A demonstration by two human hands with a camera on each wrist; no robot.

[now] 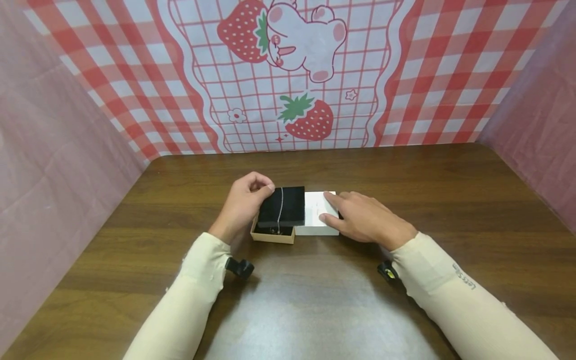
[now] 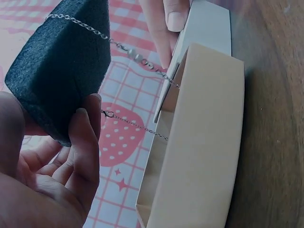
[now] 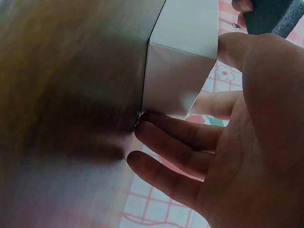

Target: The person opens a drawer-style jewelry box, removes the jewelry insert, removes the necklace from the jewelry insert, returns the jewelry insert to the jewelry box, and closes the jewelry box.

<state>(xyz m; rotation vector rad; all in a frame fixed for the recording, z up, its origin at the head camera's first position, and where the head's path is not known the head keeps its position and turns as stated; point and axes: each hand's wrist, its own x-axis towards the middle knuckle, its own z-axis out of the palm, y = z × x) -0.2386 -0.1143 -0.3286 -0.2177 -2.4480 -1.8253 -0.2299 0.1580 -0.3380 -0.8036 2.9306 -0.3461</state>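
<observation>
Black square foam pad (image 1: 294, 206), looped by a thin silver chain (image 1: 281, 206), pinched in the left hand (image 1: 240, 204) over an open tan cardboard box (image 1: 273, 238).
Head view: the left hand grips the pad near its ten-o'clock corner; the tan box shows at about seven o'clock, and a white rectangular box (image 1: 315, 229) at three, with the right hand's (image 1: 366, 217) thumb and forefinger resting on it, on a brown wooden table (image 1: 418, 175). Left wrist view: the pad is at ten o'clock; chain strands bearing pale beads (image 2: 131, 52) and a small clasp (image 2: 108, 114) run toward four, into the tan box. Right wrist view: the white box is at twelve o'clock, the right hand's fingers loosely extended beside its end.
</observation>
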